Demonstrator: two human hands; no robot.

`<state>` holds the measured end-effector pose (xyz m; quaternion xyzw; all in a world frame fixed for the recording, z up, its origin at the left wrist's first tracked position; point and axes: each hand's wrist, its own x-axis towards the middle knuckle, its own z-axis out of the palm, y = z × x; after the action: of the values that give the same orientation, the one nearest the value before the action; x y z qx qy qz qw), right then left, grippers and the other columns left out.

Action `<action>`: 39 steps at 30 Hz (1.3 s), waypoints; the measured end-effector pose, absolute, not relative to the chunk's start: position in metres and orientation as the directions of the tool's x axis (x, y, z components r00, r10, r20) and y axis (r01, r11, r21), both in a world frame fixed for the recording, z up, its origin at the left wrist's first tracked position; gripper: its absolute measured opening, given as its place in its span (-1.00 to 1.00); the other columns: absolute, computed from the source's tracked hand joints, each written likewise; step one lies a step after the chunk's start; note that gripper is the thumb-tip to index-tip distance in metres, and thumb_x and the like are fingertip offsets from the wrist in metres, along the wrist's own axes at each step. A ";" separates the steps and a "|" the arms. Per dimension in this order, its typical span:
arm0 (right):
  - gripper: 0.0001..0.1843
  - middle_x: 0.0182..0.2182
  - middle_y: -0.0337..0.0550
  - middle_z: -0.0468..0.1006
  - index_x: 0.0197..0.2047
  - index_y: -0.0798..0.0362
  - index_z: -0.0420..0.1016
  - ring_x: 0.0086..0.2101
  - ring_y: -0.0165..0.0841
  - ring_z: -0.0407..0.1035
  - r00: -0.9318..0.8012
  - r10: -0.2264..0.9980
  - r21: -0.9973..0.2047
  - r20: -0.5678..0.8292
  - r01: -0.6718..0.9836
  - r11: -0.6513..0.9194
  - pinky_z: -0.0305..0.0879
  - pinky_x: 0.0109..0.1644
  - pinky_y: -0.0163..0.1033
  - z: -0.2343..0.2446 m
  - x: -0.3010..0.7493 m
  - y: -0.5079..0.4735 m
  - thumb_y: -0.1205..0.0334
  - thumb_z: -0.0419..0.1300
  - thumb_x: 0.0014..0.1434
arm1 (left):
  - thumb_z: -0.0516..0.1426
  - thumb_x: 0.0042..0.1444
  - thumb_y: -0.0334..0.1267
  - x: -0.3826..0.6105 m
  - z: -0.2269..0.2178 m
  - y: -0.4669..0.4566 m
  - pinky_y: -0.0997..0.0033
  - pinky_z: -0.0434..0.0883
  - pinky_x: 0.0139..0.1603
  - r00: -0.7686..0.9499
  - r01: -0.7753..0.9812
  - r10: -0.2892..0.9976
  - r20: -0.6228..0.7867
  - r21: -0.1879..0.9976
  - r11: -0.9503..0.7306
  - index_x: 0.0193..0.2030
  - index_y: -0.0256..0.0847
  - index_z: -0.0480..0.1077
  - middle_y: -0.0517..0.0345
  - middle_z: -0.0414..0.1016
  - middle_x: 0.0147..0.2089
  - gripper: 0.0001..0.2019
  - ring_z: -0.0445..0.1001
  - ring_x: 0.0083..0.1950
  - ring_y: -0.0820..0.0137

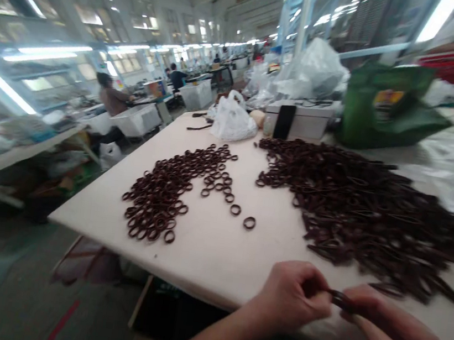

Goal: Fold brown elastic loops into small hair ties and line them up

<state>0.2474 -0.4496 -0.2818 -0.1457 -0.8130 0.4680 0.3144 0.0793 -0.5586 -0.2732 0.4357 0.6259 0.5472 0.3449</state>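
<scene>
Near the table's front edge, my left hand (pixel 294 296) and my right hand (pixel 393 331) pinch a small dark brown loop (pixel 339 299) from either side. Only its middle shows; the fingers cover its ends. Just beyond my right hand spreads a large heap of flattened dark brown loops (pixel 356 204), many of them narrow and strip-like. Off to the left lies a pile of rounded dark rings (pixel 161 189). A short trail of single rings leads from that pile, and the closest ring (pixel 249 223) lies by itself on the pale tabletop (pixel 216 252).
At the table's back stand a white plastic bag (pixel 234 118), a black phone (pixel 284 122) leaning on a white box (pixel 311 120), and a green bag (pixel 385 110). Clear plastic bags bulge behind them. An aisle and other workbenches lie left, where a person (pixel 111 93) sits.
</scene>
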 end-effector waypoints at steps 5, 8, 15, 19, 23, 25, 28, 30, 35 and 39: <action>-0.85 -0.33 -0.19 0.51 -0.27 -0.04 0.51 -0.28 -0.33 0.47 -0.787 0.493 -0.838 0.372 -0.055 0.543 0.44 -0.19 -0.29 -0.253 0.243 -0.469 0.38 0.16 0.19 | 0.09 -0.06 -0.43 0.077 -0.264 -0.559 0.48 0.34 -0.36 -0.365 0.199 0.925 0.105 0.979 -0.032 -0.42 -0.21 0.42 0.20 0.44 -0.41 -0.90 0.38 -0.40 0.44; -0.87 -0.35 -0.19 0.48 -0.32 0.04 0.49 -0.30 -0.39 0.43 -0.712 0.564 -0.811 0.419 -0.014 0.584 0.39 -0.21 -0.33 -0.257 0.239 -0.473 0.45 0.18 0.16 | 0.09 0.04 -0.35 0.078 -0.269 -0.560 0.47 0.35 -0.34 -0.283 0.238 0.956 0.077 0.971 -0.008 -0.38 -0.24 0.42 0.16 0.46 -0.42 -0.92 0.40 -0.39 0.42; -0.84 -0.29 -0.16 0.50 -0.27 0.07 0.45 -0.26 -0.41 0.43 -0.827 0.453 -0.869 0.332 -0.082 0.487 0.39 -0.15 -0.33 -0.244 0.243 -0.482 0.51 0.17 0.12 | 0.11 0.13 -0.19 0.082 -0.267 -0.567 0.55 0.19 -0.46 -0.254 0.206 0.967 -0.020 0.976 0.075 -0.41 -0.21 0.29 0.30 0.28 -0.52 -0.83 0.24 -0.48 0.50; -0.88 -0.33 -0.19 0.47 -0.33 0.06 0.38 -0.30 -0.42 0.41 -0.842 0.464 -0.889 0.277 -0.042 0.455 0.38 -0.19 -0.33 -0.246 0.243 -0.481 0.46 0.14 0.18 | 0.08 0.14 -0.28 0.085 -0.267 -0.566 0.53 0.15 -0.46 -0.277 0.245 0.961 -0.020 0.965 0.090 -0.37 -0.19 0.27 0.32 0.26 -0.53 -0.91 0.22 -0.49 0.51; -0.85 -0.43 -0.24 0.39 -0.37 0.03 0.30 -0.39 -0.43 0.33 -0.765 0.525 -0.805 0.372 0.015 0.593 0.31 -0.31 -0.33 -0.259 0.236 -0.486 0.46 0.11 0.17 | 0.07 0.12 -0.37 0.087 -0.271 -0.564 0.52 0.13 -0.47 -0.328 0.344 0.944 0.041 0.936 0.079 -0.35 -0.18 0.27 0.34 0.26 -0.54 -0.96 0.24 -0.51 0.52; -0.83 -0.46 -0.27 0.34 -0.39 0.02 0.26 -0.44 -0.43 0.28 -0.713 0.552 -0.756 0.433 0.047 0.653 0.26 -0.36 -0.34 -0.262 0.234 -0.490 0.47 0.11 0.14 | 0.07 0.10 -0.39 0.088 -0.271 -0.564 0.52 0.14 -0.48 -0.373 0.355 0.926 0.064 0.932 0.079 -0.35 -0.16 0.26 0.35 0.27 -0.55 -0.94 0.25 -0.53 0.52; -0.83 -0.47 -0.28 0.32 -0.40 0.01 0.25 -0.45 -0.44 0.27 -0.687 0.572 -0.736 0.448 0.080 0.672 0.26 -0.36 -0.34 -0.258 0.232 -0.492 0.45 0.10 0.16 | 0.08 0.10 -0.37 0.087 -0.271 -0.566 0.54 0.21 -0.45 -0.421 0.358 0.902 0.092 0.931 0.072 -0.35 -0.15 0.25 0.34 0.32 -0.53 -0.94 0.31 -0.51 0.51; -0.86 -0.46 -0.26 0.35 -0.39 0.02 0.30 -0.43 -0.43 0.30 -0.727 0.555 -0.762 0.405 0.067 0.644 0.29 -0.34 -0.35 -0.253 0.233 -0.490 0.42 0.10 0.18 | 0.07 0.14 -0.34 0.086 -0.271 -0.567 0.54 0.30 -0.41 -0.395 0.303 0.916 0.073 0.951 0.055 -0.32 -0.14 0.25 0.31 0.41 -0.48 -0.96 0.40 -0.46 0.50; -0.87 -0.53 -0.29 0.35 -0.42 0.02 0.32 -0.51 -0.45 0.28 -0.678 0.642 -0.748 0.359 0.203 0.632 0.24 -0.42 -0.37 -0.253 0.234 -0.485 0.36 0.10 0.17 | 0.06 0.20 -0.30 0.087 -0.275 -0.567 0.52 0.39 -0.36 -0.344 0.338 0.936 0.076 0.940 0.048 -0.26 -0.14 0.26 0.23 0.53 -0.42 -0.98 0.52 -0.41 0.45; -0.91 -0.58 -0.33 0.34 -0.41 0.01 0.29 -0.59 -0.46 0.26 -0.540 0.725 -0.642 0.426 0.384 0.664 0.17 -0.48 -0.36 -0.262 0.230 -0.487 0.35 0.09 0.12 | 0.09 0.14 -0.33 0.092 -0.278 -0.567 0.50 0.35 -0.37 -0.363 0.610 0.906 0.217 0.791 0.055 -0.30 -0.13 0.30 0.24 0.47 -0.48 -0.98 0.47 -0.46 0.43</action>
<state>0.2298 -0.4873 -0.2624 -0.3291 -0.8428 0.2446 0.3485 0.0923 -0.5666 -0.2783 0.5374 0.7054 0.4287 0.1729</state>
